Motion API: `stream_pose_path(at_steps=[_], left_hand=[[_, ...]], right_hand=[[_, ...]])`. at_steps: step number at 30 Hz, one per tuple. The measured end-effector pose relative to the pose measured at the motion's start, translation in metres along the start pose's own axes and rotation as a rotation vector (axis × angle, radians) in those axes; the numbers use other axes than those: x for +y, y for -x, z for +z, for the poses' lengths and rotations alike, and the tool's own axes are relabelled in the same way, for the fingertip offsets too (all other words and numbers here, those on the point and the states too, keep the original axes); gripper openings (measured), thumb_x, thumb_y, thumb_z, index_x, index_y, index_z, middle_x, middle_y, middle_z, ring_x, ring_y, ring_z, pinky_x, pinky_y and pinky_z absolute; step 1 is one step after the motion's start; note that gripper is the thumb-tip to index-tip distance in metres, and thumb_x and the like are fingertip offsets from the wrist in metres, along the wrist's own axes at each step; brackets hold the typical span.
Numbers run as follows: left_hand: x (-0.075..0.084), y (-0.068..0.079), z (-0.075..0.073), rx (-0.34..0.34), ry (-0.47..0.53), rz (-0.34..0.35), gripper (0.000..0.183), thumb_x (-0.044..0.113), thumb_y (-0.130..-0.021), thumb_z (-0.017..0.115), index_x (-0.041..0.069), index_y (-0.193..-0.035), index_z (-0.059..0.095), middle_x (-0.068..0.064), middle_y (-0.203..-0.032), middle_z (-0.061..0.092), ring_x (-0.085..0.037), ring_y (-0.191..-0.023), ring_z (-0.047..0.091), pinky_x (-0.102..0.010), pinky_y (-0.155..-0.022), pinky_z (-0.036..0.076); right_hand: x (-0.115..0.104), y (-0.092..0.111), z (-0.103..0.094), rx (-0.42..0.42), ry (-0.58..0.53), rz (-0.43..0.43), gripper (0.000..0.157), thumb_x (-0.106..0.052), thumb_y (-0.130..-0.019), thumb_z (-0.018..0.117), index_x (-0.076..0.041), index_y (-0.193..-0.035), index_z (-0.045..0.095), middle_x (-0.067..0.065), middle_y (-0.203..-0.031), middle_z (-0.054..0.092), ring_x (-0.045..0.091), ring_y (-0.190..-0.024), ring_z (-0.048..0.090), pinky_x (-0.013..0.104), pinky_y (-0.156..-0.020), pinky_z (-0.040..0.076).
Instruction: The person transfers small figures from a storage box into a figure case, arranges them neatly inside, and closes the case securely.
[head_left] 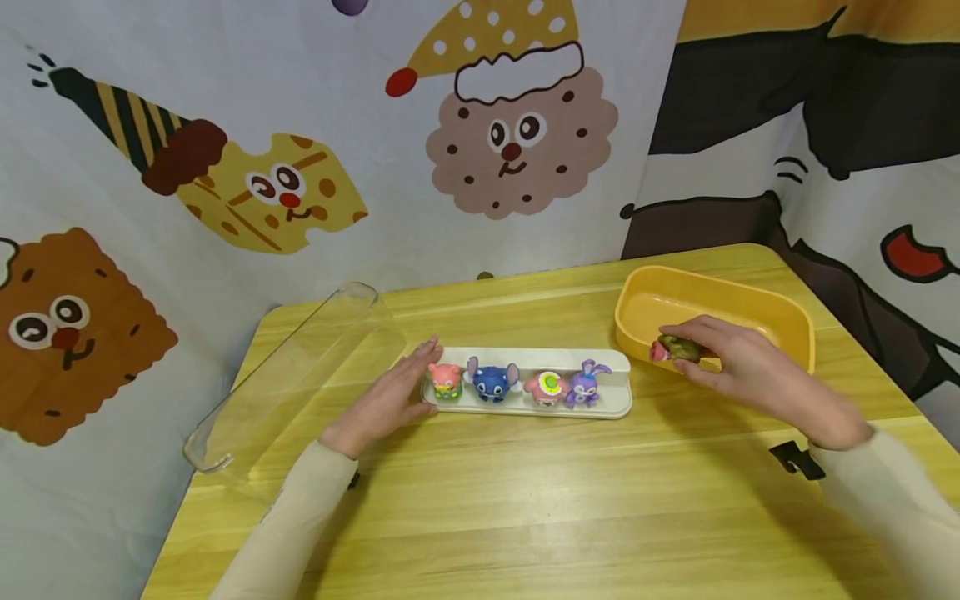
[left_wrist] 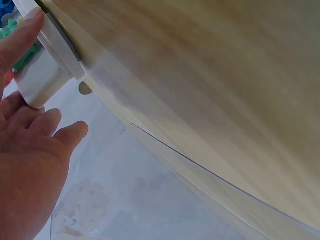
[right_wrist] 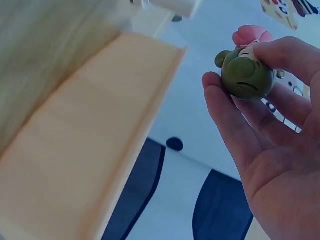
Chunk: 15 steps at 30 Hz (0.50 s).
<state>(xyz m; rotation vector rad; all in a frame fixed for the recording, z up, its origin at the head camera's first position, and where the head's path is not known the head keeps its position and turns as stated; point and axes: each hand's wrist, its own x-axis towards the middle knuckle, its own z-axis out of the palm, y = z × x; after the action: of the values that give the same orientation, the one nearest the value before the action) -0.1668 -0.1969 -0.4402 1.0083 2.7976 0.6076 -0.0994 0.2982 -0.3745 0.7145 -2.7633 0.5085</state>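
Note:
A white stepped tray [head_left: 607, 404] lies mid-table with several small toy figurines in a row. From the left they are a coral-pink one with green [head_left: 446, 380], a blue big-eared one [head_left: 492, 382], a pink one with a white, yellow and green disc [head_left: 547, 387], and a purple rabbit [head_left: 585, 385]. My left hand [head_left: 386, 398] holds the tray's left end, thumb at the near edge and forefinger at the far side. Between thumb and fingers, my right hand [head_left: 746, 367] pinches an olive-green and pink figurine [right_wrist: 248, 75] above the near rim of the yellow bin [head_left: 802, 333].
A clear plastic cover [head_left: 277, 383] lies at the table's left, beside my left forearm. The yellow bin stands at the back right. A cartoon-print cloth [head_left: 375, 167] hangs behind the wooden table [head_left: 510, 508].

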Motion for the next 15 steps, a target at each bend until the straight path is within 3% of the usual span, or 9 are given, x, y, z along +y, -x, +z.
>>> stream_pose_path(at_steps=[7, 15], left_hand=[[-0.002, -0.001, 0.001, 0.001, -0.005, -0.002, 0.092, 0.018, -0.091, 0.082, 0.005, -0.164, 0.027, -0.008, -0.173, 0.014, -0.030, -0.156, 0.021, -0.050, -0.125, 0.024], [-0.001, -0.001, 0.001, 0.009, -0.006, -0.001, 0.092, 0.018, -0.090, 0.083, 0.005, -0.163, 0.028, -0.009, -0.172, 0.015, -0.031, -0.156, 0.023, -0.051, -0.124, 0.025]], right_hand=[[-0.014, 0.000, 0.015, -0.001, -0.054, -0.022, 0.045, -0.002, -0.081, 0.087, -0.006, -0.122, 0.069, 0.002, -0.106, 0.072, 0.011, -0.084, 0.064, 0.037, -0.070, 0.062], [-0.026, -0.001, 0.028, -0.074, -0.095, 0.058, 0.036, -0.005, -0.082, 0.085, -0.006, -0.114, 0.067, 0.000, -0.098, 0.068, 0.014, -0.081, 0.059, 0.034, -0.069, 0.059]])
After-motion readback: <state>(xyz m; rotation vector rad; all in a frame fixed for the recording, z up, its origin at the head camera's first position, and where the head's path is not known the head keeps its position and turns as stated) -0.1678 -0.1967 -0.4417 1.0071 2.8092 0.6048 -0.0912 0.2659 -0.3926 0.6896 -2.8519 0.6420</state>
